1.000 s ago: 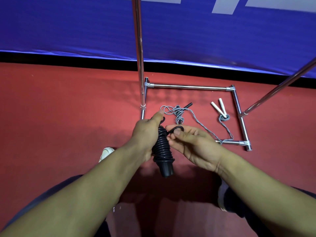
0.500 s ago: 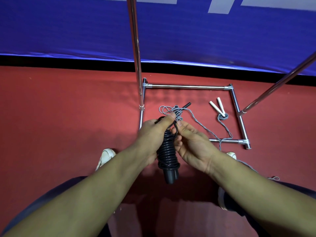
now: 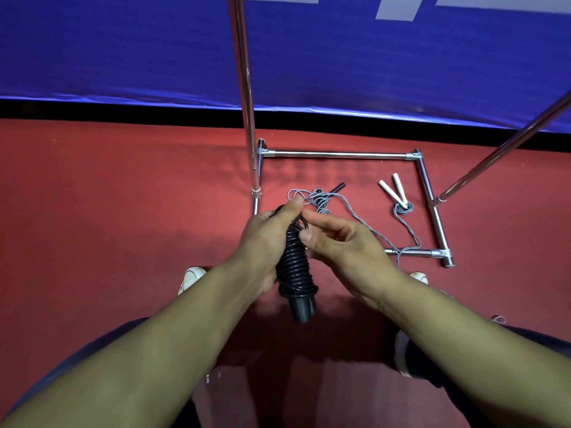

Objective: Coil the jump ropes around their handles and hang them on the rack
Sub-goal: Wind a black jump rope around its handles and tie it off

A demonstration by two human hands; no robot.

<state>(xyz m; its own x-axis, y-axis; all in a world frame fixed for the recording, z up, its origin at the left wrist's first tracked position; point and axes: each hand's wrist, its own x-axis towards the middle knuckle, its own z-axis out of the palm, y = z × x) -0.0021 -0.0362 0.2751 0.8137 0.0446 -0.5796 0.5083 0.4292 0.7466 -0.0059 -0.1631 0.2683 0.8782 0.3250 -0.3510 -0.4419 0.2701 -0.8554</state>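
My left hand (image 3: 265, 239) grips a black jump rope (image 3: 295, 270) coiled tightly round its two black handles, held upright over the red floor. My right hand (image 3: 336, 239) pinches the rope's loose end at the top of the coil with thumb and fingertips. On the floor beyond lies a tangled grey rope with a black handle (image 3: 321, 199). Another grey rope with two white handles (image 3: 398, 196) lies to its right. Both lie inside the chrome rack (image 3: 340, 155) base.
The rack's upright pole (image 3: 245, 88) rises at centre, and a slanted pole (image 3: 494, 159) stands at right. A blue padded wall (image 3: 123, 47) runs behind. My white shoes (image 3: 191, 278) and dark trouser legs are below my arms.
The loop of black rope that stuck out beside the coil has been drawn in at the top. My right fingers moved from under the coil to pinching its upper end.
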